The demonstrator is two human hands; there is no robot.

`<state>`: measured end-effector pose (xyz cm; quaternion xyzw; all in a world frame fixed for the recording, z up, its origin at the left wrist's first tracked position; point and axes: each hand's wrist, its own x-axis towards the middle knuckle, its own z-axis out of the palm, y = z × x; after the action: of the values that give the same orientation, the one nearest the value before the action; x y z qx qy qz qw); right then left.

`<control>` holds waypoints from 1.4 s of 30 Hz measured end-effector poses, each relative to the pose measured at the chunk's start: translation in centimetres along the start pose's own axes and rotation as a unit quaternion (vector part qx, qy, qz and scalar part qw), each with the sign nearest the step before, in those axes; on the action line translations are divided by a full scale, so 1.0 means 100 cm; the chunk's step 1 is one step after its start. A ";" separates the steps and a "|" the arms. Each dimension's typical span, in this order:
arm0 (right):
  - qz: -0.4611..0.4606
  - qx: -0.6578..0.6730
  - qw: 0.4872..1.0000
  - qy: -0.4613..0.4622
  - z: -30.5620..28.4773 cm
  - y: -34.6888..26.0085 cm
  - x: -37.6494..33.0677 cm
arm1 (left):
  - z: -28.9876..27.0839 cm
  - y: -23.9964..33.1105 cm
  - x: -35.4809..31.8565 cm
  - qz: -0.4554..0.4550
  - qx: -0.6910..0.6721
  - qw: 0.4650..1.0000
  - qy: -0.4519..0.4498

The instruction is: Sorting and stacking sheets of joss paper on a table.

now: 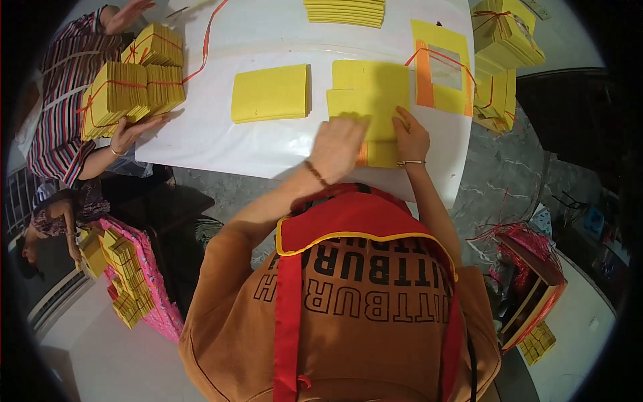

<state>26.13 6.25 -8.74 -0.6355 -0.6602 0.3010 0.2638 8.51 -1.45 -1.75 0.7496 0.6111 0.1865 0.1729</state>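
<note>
On the white-covered table [201, 144] in front of me lies a yellow folded paper sheet [368, 107], with a crease across its upper part and a strip of orange at its lower edge. My left hand [340, 147] is curled into a fist and presses on the lower left of the sheet, slightly blurred. What its fingers may hold is hidden. My right hand [412, 139] rests at the sheet's right edge, thumb and forefinger apart and touching the paper. To the left sits a neat yellow stack [270, 94] of folded papers.
A yellow sheet with orange edges [442, 74] lies at the right under a red ribbon. Another stack [345, 12] is at the far edge. Ribbon-tied yellow bundles [114, 94] stand at the left, by a co-worker's hand [127, 134]; more bundles [502, 37] are at the far right.
</note>
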 end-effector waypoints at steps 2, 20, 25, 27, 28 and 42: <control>-0.008 -0.007 1.000 0.001 0.000 0.000 -0.001 | 0.019 0.007 0.016 0.042 0.005 0.997 0.066; -0.310 -0.264 0.907 -0.111 -0.014 -0.001 -0.054 | 0.057 -0.038 0.024 0.058 -0.105 0.991 0.061; -0.305 -0.252 0.911 -0.113 -0.011 0.001 -0.055 | 0.035 -0.027 0.018 0.134 -0.011 0.991 0.011; -0.294 -0.230 0.921 -0.111 -0.009 -0.002 -0.055 | 0.040 -0.029 0.018 0.155 0.031 0.987 0.006; -0.301 -0.227 0.919 -0.111 -0.010 -0.001 -0.052 | 0.044 -0.031 0.019 0.177 0.072 0.982 -0.004; -0.108 0.313 0.943 0.041 -0.031 -0.012 -0.056 | -0.008 -0.034 0.026 0.161 0.103 0.972 0.138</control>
<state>27.86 0.81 -5.60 -0.4575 -0.5859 0.4363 0.5070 5.64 1.78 -2.52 0.8190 0.5160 0.2499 -0.0236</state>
